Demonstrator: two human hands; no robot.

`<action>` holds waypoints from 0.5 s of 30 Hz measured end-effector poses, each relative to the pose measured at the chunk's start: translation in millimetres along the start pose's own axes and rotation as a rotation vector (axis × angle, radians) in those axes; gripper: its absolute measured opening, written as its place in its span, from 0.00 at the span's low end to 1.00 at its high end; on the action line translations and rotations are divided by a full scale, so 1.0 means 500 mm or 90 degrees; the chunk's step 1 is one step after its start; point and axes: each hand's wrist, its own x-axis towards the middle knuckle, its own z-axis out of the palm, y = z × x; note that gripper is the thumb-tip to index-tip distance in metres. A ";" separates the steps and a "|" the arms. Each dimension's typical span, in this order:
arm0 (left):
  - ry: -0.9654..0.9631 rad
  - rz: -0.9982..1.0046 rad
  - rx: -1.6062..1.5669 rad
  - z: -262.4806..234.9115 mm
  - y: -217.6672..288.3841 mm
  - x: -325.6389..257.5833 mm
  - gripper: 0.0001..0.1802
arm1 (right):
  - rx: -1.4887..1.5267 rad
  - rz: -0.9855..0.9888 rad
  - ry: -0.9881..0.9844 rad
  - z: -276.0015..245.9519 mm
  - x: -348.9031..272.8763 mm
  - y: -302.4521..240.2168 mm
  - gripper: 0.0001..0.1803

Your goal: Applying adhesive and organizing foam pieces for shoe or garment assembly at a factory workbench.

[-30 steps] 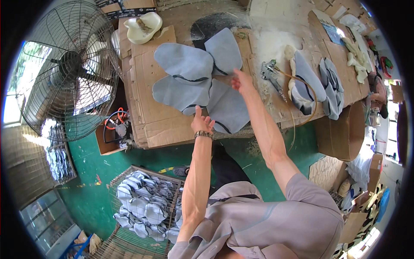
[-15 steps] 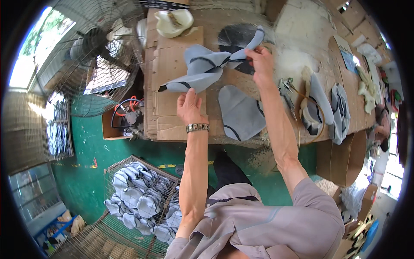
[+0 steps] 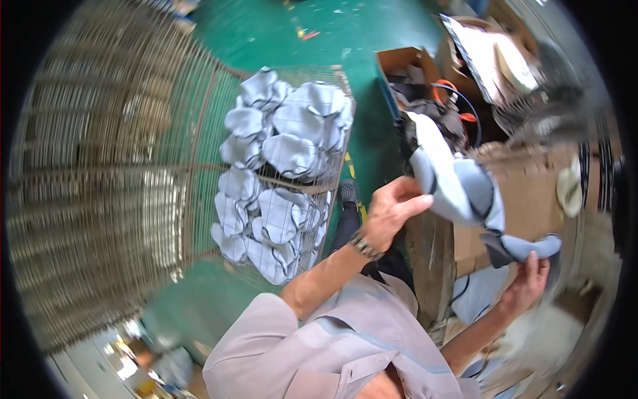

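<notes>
A light grey-blue fabric piece with black edging (image 3: 458,196) stretches between my two hands, twisted at a narrow middle. My left hand (image 3: 391,211), with a metal-banded watch on its wrist, pinches the wider part between thumb and fingers. At the curved, narrower end, my right hand (image 3: 526,286) grips the same piece with its fingertips. The piece is held up in front of the table's near side. Another grey fabric piece (image 3: 480,292) lies on the table below it, partly hidden.
To my left, a wire rack (image 3: 206,120) holds stacks of similar grey fabric pieces (image 3: 292,139) above the green floor (image 3: 266,33). A cardboard sheet (image 3: 525,199) covers part of the wooden table. Beyond it stands an open box (image 3: 405,60) near orange and blue hoses.
My view has swung left, bringing the wire rack to the middle left. The fabric piece has come along in both hands, away from over the cardboard toward the table's edge.
</notes>
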 end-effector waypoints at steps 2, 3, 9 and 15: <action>0.104 0.029 -0.060 -0.131 0.038 -0.045 0.14 | -0.011 0.062 -0.117 0.131 0.005 0.081 0.11; 0.161 0.055 -0.080 -0.191 0.049 -0.062 0.13 | -0.009 0.089 -0.151 0.210 -0.006 0.104 0.12; 0.439 0.174 -0.172 -0.538 0.096 -0.075 0.10 | -0.128 0.174 -0.390 0.769 -0.061 0.220 0.18; 0.588 0.315 -0.245 -0.759 0.171 -0.051 0.08 | -0.174 0.143 -0.550 1.203 -0.133 0.268 0.21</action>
